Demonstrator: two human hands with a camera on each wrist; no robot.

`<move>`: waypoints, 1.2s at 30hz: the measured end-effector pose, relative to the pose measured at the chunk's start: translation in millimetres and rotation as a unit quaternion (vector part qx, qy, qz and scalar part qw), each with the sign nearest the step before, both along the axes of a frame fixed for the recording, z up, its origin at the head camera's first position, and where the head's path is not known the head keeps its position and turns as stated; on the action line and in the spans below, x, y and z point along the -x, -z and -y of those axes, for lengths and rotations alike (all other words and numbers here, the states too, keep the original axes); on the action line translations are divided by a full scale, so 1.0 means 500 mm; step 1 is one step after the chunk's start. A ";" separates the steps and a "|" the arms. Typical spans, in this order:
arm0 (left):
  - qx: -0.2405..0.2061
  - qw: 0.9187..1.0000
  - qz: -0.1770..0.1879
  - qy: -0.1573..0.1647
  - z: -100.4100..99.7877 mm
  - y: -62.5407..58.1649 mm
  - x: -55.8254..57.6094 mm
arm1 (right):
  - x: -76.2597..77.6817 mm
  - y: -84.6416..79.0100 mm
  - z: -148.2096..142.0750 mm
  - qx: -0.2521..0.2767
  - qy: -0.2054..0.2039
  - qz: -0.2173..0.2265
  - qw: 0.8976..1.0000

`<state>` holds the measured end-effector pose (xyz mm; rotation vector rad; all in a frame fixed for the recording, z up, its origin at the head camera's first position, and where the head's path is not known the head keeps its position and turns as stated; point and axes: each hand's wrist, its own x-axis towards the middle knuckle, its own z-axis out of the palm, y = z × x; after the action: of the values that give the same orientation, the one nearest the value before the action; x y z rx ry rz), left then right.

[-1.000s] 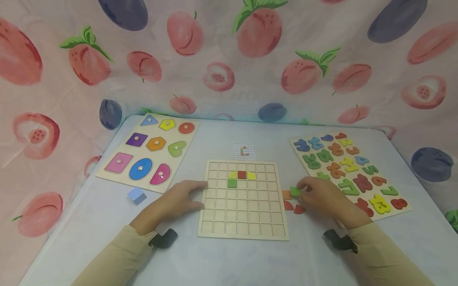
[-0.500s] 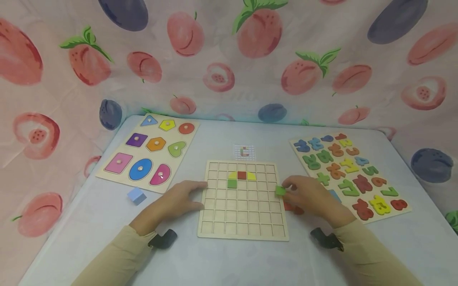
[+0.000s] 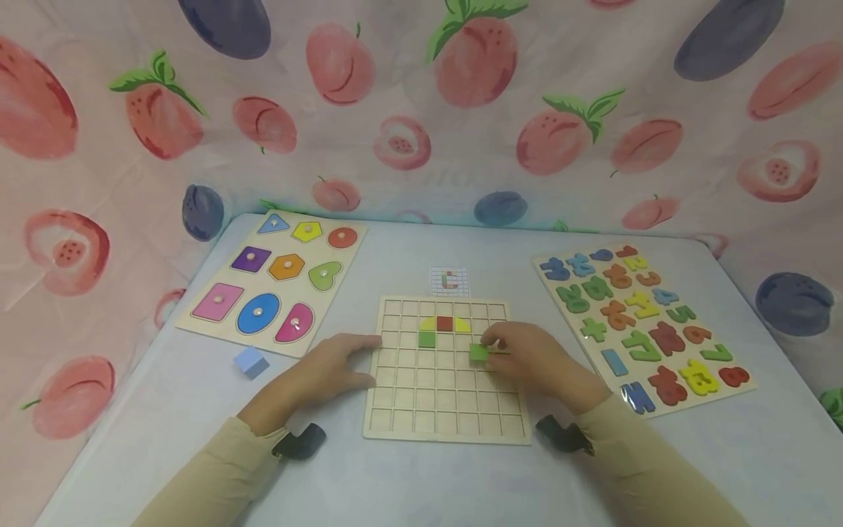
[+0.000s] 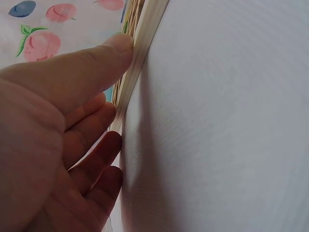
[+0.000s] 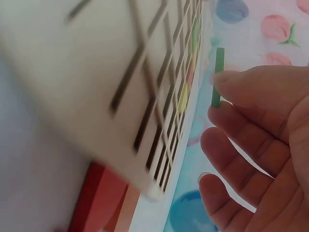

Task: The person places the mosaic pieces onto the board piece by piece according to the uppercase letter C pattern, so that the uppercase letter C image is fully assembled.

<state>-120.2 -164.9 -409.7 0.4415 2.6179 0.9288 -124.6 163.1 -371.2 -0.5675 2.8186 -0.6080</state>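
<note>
While resting a loosely spread left hand (image 3: 326, 368) against the pale wooden grid board (image 3: 425, 399) at frame centre, has brought a green square tile (image 3: 478, 353), pinched in the right hand (image 3: 541, 362), leftward above it; apparently mid-placement, unseated.

The right hand (image 3: 536, 360) brings the green tile (image 3: 478, 353), pinched in its fingers, from beside the grid board (image 3: 448, 422) across the right edge; now the tile is above the board, near this edge; in the head view the hand now covers the red pieces (image 5: 96, 194) there; two blue pieces (image 3: 615, 362), hidden one second ago, appear at the number board's (image 3: 635, 372) near left corner.
</note>
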 end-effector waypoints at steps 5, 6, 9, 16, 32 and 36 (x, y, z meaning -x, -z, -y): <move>0.000 1.000 0.000 -0.001 -0.001 -0.001 -0.001 | 0.005 -0.004 0.034 -0.001 -0.015 -0.006 1.000; -0.001 1.000 0.001 -0.001 -0.001 -0.001 -0.001 | 0.006 -0.004 0.040 -0.001 -0.018 -0.007 1.000; -0.002 1.000 0.003 -0.002 -0.001 -0.002 -0.002 | 0.008 -0.005 0.057 -0.005 -0.023 -0.008 1.000; -0.001 1.000 0.001 -0.004 -0.003 -0.007 -0.004 | 0.011 -0.005 0.082 0.000 -0.027 -0.004 1.000; -0.003 1.000 -0.005 0.006 0.000 -0.003 -0.002 | 0.015 0.004 0.117 0.014 -0.034 -0.003 0.999; -0.006 1.000 -0.010 0.010 0.001 -0.003 -0.001 | 0.016 0.006 0.120 0.013 -0.039 -0.004 0.999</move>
<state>-119.6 -165.4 -408.2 0.4801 2.6221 0.9383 -132.6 103.3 -374.3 -0.6841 2.7853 -0.6282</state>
